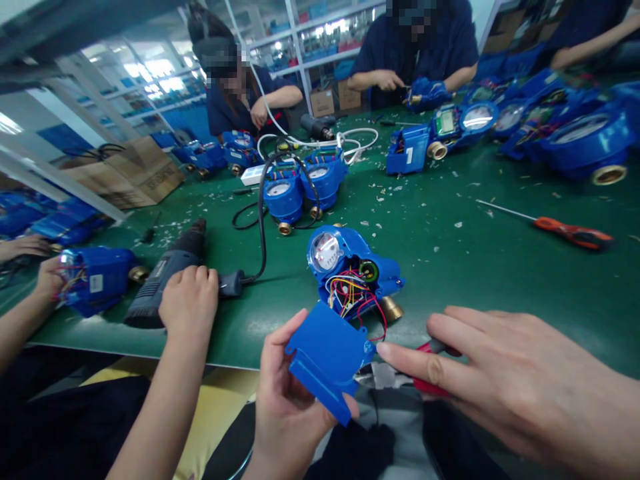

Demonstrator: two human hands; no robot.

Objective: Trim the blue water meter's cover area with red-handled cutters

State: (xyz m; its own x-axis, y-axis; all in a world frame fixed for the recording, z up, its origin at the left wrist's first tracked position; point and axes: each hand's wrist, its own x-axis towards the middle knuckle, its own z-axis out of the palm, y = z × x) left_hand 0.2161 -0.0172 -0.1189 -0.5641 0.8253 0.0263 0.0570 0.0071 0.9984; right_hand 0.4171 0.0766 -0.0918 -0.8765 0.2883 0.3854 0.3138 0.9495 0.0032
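Observation:
My left hand (pixel 286 400) holds a blue plastic cover (pixel 327 357) below the table's near edge. My right hand (pixel 520 387) reaches in from the right, one fingertip touching the cover's right corner, and grips a red-handled tool (pixel 434 385) under the fingers. Just beyond, an opened blue water meter (pixel 350 267) lies on the green table (pixel 475 267), its dial facing up and coloured wires spilling toward the cover.
A co-worker's hand (pixel 190 300) at my left rests on a power drill (pixel 165 273); their other hand holds a blue meter (pixel 95 277). An orange screwdriver (pixel 565 232) lies at the right. Several blue meters (pixel 305 183), cables and plastic scraps fill the far table, where other people work.

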